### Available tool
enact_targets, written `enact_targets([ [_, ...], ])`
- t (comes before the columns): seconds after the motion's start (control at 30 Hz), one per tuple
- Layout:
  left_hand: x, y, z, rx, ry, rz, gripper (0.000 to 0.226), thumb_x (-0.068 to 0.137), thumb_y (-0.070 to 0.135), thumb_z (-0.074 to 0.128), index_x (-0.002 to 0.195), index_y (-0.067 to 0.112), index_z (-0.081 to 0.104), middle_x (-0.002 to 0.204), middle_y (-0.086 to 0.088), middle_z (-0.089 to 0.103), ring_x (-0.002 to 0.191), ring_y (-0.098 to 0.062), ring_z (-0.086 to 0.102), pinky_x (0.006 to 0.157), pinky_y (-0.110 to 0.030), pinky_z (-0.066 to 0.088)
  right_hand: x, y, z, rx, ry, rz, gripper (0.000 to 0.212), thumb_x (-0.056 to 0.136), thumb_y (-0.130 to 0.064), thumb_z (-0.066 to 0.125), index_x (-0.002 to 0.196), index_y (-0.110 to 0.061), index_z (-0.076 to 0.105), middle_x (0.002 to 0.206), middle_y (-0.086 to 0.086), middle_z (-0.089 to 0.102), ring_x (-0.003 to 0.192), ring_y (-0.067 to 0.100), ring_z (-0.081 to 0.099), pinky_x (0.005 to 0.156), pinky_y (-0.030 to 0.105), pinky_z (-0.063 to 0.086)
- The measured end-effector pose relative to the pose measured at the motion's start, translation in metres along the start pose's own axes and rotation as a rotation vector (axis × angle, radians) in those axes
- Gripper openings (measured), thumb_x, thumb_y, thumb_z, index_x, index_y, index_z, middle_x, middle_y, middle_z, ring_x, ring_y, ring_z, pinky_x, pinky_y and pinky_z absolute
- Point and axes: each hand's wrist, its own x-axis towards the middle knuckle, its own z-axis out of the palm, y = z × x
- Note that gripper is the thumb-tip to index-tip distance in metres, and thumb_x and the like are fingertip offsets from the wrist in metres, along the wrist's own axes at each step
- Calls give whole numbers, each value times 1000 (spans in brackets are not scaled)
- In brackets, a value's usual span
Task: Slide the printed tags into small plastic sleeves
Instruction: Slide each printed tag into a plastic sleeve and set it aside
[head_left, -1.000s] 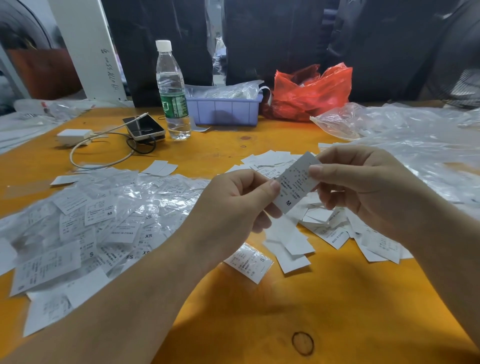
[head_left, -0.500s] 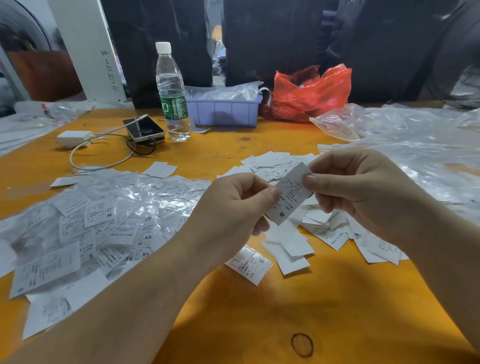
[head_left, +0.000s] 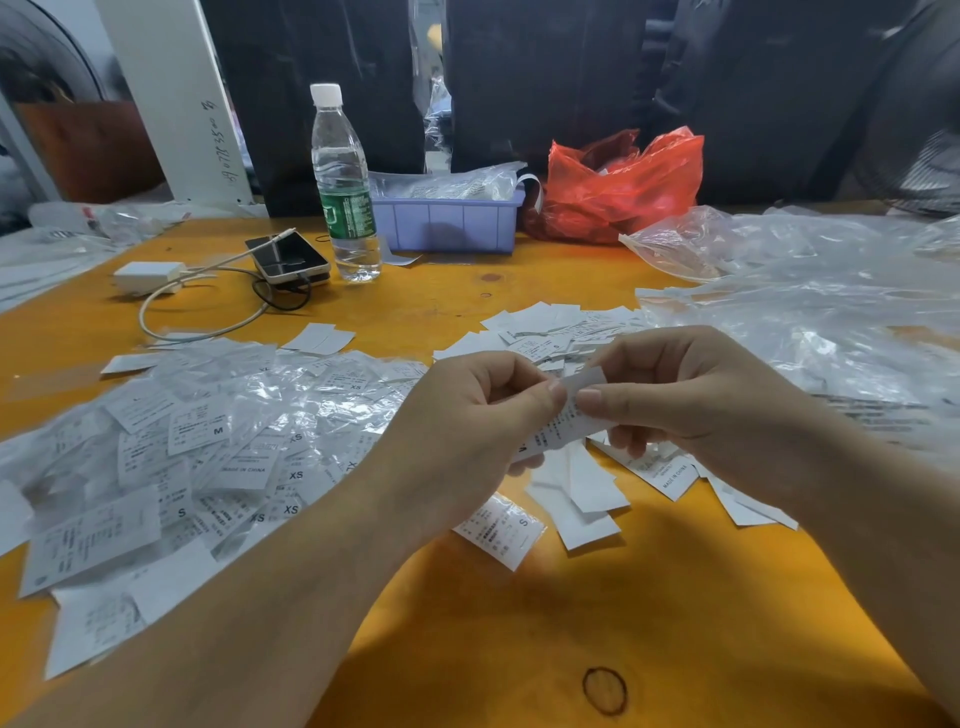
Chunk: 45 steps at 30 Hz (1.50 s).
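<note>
Item: one white printed paper tag (head_left: 558, 426), held above the orange wooden table (head_left: 519, 623), pinched between thumb and fingers of left hand (head_left: 467, 431) and right hand (head_left: 691, 410). Left: heap of clear plastic-sleeved tags (head_left: 208, 447); behind the hands: loose white tags (head_left: 550, 325); right: crumpled clear plastic sleeves (head_left: 805, 312).

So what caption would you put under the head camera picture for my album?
Both hands, left and right, pinch one tag above a table strewn with tags.
</note>
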Motion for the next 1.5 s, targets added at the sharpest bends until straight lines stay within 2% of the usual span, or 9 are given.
enact_targets([
  [0.1, -1, 0, 1, 10, -8, 12, 14, 91, 27, 66, 82, 18, 72, 73, 2, 71, 62, -10, 64, 56, -24, 54, 0, 0, -1, -30, 21, 7, 31, 73, -20, 69, 91, 5, 71, 79, 22, 66, 59, 17, 55, 52, 20, 48],
  [0.23, 0, 2, 0, 4, -17, 12, 8, 89, 22, 69, 88, 14, 70, 73, -3, 71, 59, -9, 62, 57, -25, 53, 1, -1, -7, -108, 145, -33, 6, 85, -7, 67, 84, -3, 71, 71, 11, 68, 57, 14, 58, 53, 23, 49],
  [0.5, -1, 3, -1, 14, -14, -2, 9, 82, 17, 76, 89, 18, 71, 77, -1, 73, 61, -7, 65, 57, -19, 54, 3, -1, -20, -173, 425, -140, 12, 90, -8, 64, 80, -10, 70, 69, 3, 70, 54, 12, 57, 52, 22, 52],
  [0.7, -1, 4, -1, 50, 14, 22, 7, 81, 19, 77, 79, 20, 70, 70, 5, 71, 60, -4, 62, 56, -20, 55, 2, -2, -27, -211, 329, -133, 14, 90, -13, 66, 78, -15, 72, 75, 5, 72, 56, 11, 57, 55, 23, 54],
  [0.9, -1, 4, -2, 47, 22, 16, 11, 78, 21, 79, 74, 19, 69, 70, 1, 70, 61, -9, 61, 58, -26, 56, 1, -2, -29, -187, 324, -180, 15, 89, -16, 66, 75, -19, 73, 76, 9, 72, 56, 13, 57, 58, 30, 55],
  [1.03, -1, 5, -2, 35, 22, 7, 12, 78, 21, 80, 75, 17, 69, 71, 0, 70, 61, -10, 61, 59, -28, 56, 1, -2, -27, -159, 279, -208, 12, 80, -27, 67, 78, -17, 74, 73, 6, 71, 56, 13, 56, 55, 24, 52],
  [1.17, -1, 6, -2, 5, 7, 1, 11, 79, 18, 79, 75, 16, 69, 74, -4, 71, 58, -9, 60, 57, -25, 55, 1, -1, -25, -190, 225, -244, 11, 79, -26, 65, 83, -22, 74, 77, 0, 74, 57, 11, 56, 54, 20, 51],
  [1.37, 0, 8, -3, -77, -22, -43, 10, 76, 18, 79, 73, 18, 69, 75, -9, 71, 58, -11, 61, 56, -25, 54, 0, -3, -26, -157, 327, -283, 10, 80, -24, 67, 77, -17, 73, 78, 8, 73, 55, 13, 55, 54, 23, 53],
  [1.5, 1, 9, -4, -146, -42, -90, 12, 71, 23, 79, 77, 17, 70, 72, -2, 69, 58, -11, 61, 57, -24, 54, -2, -6, -25, -151, 336, -293, 14, 79, -24, 66, 78, -11, 72, 80, 10, 73, 56, 15, 54, 55, 26, 52],
])
